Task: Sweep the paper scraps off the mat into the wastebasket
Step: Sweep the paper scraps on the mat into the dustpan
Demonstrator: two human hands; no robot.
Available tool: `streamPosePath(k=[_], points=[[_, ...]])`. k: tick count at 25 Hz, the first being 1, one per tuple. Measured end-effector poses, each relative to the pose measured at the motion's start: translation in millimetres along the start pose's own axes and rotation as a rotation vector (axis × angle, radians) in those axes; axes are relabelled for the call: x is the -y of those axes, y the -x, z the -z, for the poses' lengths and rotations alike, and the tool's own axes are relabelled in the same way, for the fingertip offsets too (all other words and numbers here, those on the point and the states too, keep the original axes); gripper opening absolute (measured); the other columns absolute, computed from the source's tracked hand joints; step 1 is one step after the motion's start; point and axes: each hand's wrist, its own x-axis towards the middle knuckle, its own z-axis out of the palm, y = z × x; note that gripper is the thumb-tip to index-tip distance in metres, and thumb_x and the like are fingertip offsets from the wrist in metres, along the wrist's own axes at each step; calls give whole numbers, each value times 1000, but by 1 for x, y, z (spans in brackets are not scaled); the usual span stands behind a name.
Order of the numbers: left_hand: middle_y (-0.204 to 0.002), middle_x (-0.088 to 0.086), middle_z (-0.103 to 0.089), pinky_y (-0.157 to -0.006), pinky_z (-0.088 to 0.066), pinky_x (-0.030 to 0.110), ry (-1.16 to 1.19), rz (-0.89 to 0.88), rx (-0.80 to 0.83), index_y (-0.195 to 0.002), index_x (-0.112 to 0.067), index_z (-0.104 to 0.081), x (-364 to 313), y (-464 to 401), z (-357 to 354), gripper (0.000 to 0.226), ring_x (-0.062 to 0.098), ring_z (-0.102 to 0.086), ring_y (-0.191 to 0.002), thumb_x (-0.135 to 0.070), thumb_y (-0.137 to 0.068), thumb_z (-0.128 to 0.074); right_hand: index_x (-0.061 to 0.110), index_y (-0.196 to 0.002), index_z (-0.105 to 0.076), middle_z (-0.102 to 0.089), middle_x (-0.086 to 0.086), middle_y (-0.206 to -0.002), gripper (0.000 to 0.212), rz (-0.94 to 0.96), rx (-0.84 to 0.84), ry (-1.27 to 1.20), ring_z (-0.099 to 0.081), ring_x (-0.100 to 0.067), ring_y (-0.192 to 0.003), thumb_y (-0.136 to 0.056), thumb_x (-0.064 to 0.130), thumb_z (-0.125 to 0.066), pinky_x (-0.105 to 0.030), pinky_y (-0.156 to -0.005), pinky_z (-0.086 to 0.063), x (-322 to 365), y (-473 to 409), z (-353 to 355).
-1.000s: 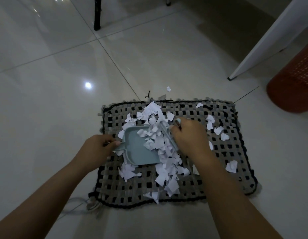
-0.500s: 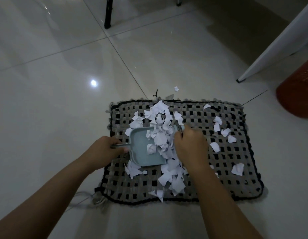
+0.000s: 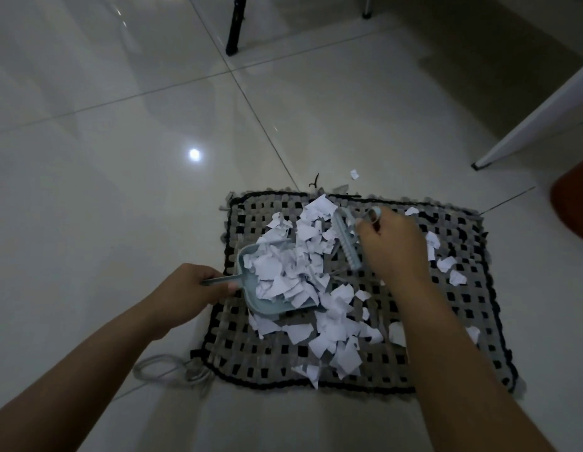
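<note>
We see no brand, label or readable writing anywhere on the floor or the tools. Nearest us, a loop of pale cord [image 3: 172,370] lies on the tiles just beside the woven black-and-grey mat's [image 3: 463,321] near-left corner. On the mat, our left hand [image 3: 189,288] has its fingers curled round the handle of a pale blue dustpan [image 3: 247,256], which sits on the mat's left half heaped with white paper scraps [image 3: 283,275]; more scraps spill across the mat's middle and near edge, and a few lie scattered on its right side. Our right hand [image 3: 391,246] grips a small pale blue brush [image 3: 347,239], fingers closed round its handle, bristles just beyond the pan's mouth, the forearm hiding part of the mat's right half. One scrap lies on the tiles beyond the mat's far edge. The reddish-brown wastebasket [image 3: 573,210] stands to the mat's far right, cut by the frame. A white slanted leg [image 3: 531,125] and dark furniture legs [image 3: 234,27] stand farther off.
</note>
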Motion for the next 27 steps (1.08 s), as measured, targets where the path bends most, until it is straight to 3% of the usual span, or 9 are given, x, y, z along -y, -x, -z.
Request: streamPosePath(k=[3,6,8,14,18,23,27], points=[[-63,9,-54,-50,-31,26,-12,14,-50,-87,2,-69,8,7,7,37,15,-39,-51,-35,-84,-62,10,-74,-47,-42,-2,-56,18,40,-39,95,-41,-25,-58,-91,14,-42,-24,-44,-20,-3,-35,-1],[-62,8,-55,-48,-31,25,-18,21,-88,-85,0,-69,13,9,8,34,13,-39,-48,-33,-85,-62,1,-91,-56,-62,-18,-80,19,72,23,202,-43,-25,-64,-92,12,-41,-28,-49,-23,-1,-58,-15],[-63,10,-54,-48,-30,26,-27,10,-100,-86,3,-68,13,8,6,36,14,-38,-48,-33,-86,-61,0,-86,-54,-63,-23,-86,17,128,97,253,-43,-26,-64,-92,11,-42,-29,-53,-26,4,-61,-25],[-66,13,-48,-51,-27,26,-16,-35,-88,-86,11,-65,11,0,-1,46,17,-37,-57,-35,-85,-62,9,-71,-41,-41,-5,-59,20,260,256,244,-39,-24,-57,-90,14,-44,-24,-45,-17,27,-36,-32],[-66,13,-49,-51,-28,26,-6,-53,-71,-88,10,-67,11,-3,-3,40,17,-38,-56,-30,-86,-61,11,-70,-41,-42,-3,-64,23,291,335,182,-44,-25,-63,-92,17,-45,-28,-54,-30,32,-9,-35],[-67,14,-45,-52,-26,27,-14,-55,-50,-87,14,-63,12,-4,0,45,17,-36,-59,-31,-86,-62,20,-54,-29,-33,4,-51,41,181,204,149,-29,-10,-45,-92,17,-46,-25,-44,-18,26,-11,-24],[-68,14,-44,-55,-26,28,-8,-56,-25,-84,14,-63,13,-4,1,43,17,-36,-63,-30,-86,-61,21,-54,-24,-28,5,-52,42,174,217,180,-28,-12,-46,-91,14,-42,-25,-43,-15,33,-3,-35]])
